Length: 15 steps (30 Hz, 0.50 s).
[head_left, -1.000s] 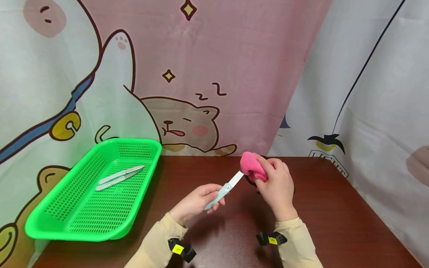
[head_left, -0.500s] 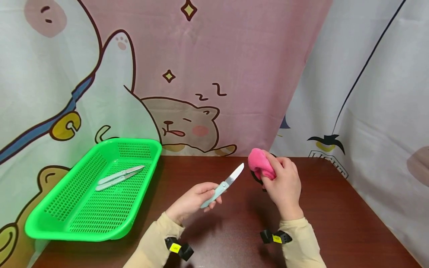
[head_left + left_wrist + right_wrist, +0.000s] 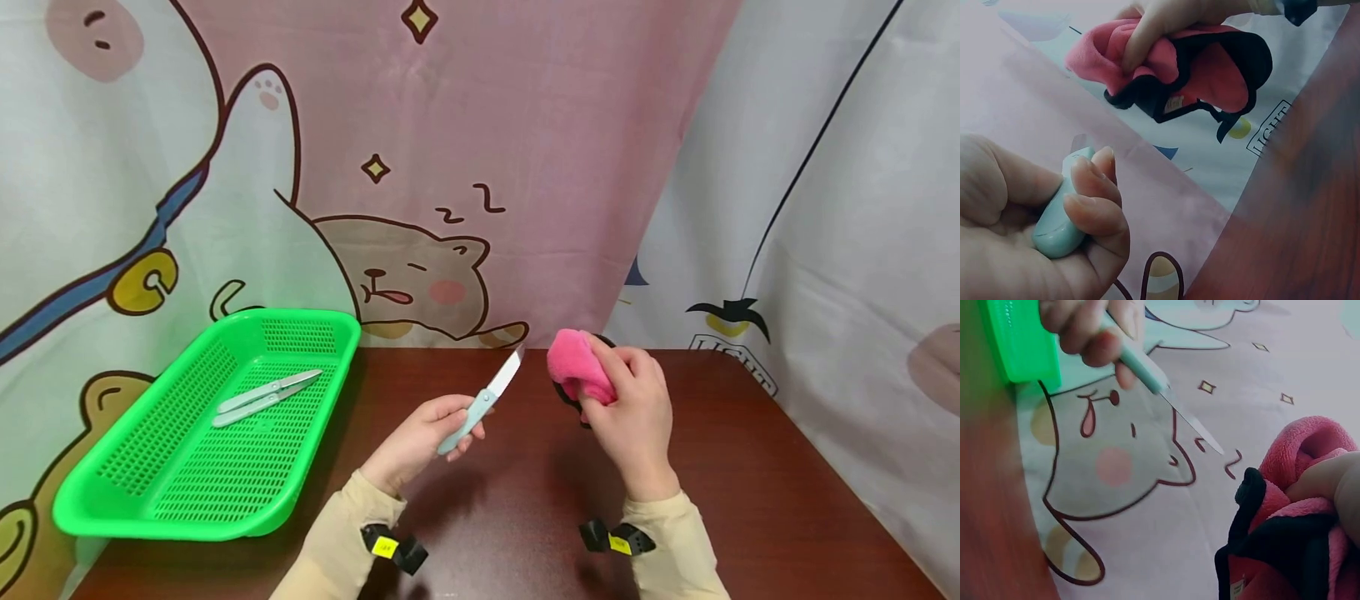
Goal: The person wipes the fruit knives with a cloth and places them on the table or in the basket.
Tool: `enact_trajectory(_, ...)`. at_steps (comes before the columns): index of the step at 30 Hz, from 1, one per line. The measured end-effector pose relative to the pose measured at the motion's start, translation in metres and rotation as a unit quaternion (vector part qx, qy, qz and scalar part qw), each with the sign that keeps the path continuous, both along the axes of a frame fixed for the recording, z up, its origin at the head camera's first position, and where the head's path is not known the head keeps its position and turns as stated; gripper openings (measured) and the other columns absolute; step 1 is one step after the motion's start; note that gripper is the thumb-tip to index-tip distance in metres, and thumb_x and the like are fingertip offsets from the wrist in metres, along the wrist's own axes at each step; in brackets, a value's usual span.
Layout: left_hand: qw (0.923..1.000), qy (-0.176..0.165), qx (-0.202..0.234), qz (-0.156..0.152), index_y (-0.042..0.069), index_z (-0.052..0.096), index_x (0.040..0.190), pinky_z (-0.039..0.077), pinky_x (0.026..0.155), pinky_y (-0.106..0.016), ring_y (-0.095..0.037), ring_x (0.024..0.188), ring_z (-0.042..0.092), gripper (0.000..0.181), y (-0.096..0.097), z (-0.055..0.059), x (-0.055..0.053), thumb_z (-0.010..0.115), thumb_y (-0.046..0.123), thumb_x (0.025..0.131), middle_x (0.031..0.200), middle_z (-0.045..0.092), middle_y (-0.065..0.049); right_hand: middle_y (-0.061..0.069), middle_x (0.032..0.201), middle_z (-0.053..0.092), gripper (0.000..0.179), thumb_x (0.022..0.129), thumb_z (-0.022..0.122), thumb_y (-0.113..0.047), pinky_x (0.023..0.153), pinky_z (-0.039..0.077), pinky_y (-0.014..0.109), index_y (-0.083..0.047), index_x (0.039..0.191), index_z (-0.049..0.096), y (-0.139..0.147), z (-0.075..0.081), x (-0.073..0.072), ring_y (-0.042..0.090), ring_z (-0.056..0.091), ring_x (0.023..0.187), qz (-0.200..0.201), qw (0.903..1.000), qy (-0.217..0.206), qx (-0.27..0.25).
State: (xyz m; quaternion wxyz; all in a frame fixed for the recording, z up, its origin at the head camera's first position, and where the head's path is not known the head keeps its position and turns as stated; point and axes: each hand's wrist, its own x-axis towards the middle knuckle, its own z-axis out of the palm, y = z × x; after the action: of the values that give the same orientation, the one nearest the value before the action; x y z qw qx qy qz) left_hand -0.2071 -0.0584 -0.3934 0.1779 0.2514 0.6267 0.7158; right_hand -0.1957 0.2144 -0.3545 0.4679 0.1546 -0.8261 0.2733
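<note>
In the head view my left hand [image 3: 420, 437] grips the pale mint handle of a small knife [image 3: 480, 407], its blade slanting up and to the right. The left wrist view shows the fingers curled round that handle, with only a bit of blade past it. My right hand [image 3: 633, 417] pinches a bunched pink cloth [image 3: 576, 363] with a black edge, which hangs in folds below the fingers in the left wrist view. A gap separates the blade tip from the cloth. Both are held above the table.
A green plastic basket [image 3: 300, 467] stands on the left of the dark brown table [image 3: 765, 483]. Two similar knives [image 3: 262, 398] lie side by side in it. A printed curtain [image 3: 570, 167] hangs behind the table and along its sides.
The knife came away from the cloth, its whole blade now showing. My left hand moved left and slightly up with it; my right hand shifted right with the cloth.
</note>
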Motion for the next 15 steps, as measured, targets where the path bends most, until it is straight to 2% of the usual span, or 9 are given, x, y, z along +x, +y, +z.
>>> enact_trajectory(5, 1.0, 0.006, -0.004, 0.002, -0.012, 0.055, 0.123, 0.044, 0.057, -0.019, -0.012, 0.067, 0.052, 0.029, 0.0, 0.001, 0.0, 0.044, 0.008, 0.105, 0.088, 0.064, -0.006, 0.013, 0.097, 0.06, 0.062, 0.064, 0.083, -0.001, 0.065, 0.048, 0.046, -0.015, 0.124, 0.069, -0.016, -0.006, 0.0, 0.033, 0.055, 0.089, 0.028, 0.9987, -0.006, 0.043)
enact_trajectory(9, 1.0, -0.001, -0.001, 0.006, -0.011, 0.054, 0.124, 0.044, 0.057, -0.019, -0.012, 0.067, 0.052, 0.028, 0.001, 0.001, 0.001, 0.044, 0.008, 0.105, 0.089, 0.063, -0.007, 0.013, 0.099, 0.061, 0.064, 0.061, 0.088, -0.006, 0.064, 0.052, 0.045, -0.014, 0.122, 0.071, -0.029, -0.011, 0.002, 0.032, 0.056, 0.089, 0.051, 0.9956, -0.009, 0.078)
enact_trajectory(15, 0.9999, -0.007, 0.0, 0.008, -0.011, 0.053, 0.122, 0.044, 0.057, -0.019, -0.012, 0.067, 0.052, 0.027, 0.003, 0.005, 0.005, 0.043, 0.008, 0.105, 0.091, 0.062, -0.01, 0.012, 0.1, 0.061, 0.065, 0.06, 0.092, -0.014, 0.065, 0.055, 0.043, -0.017, 0.122, 0.071, -0.043, -0.018, 0.004, 0.029, 0.057, 0.09, 0.073, 0.9921, -0.023, 0.099)
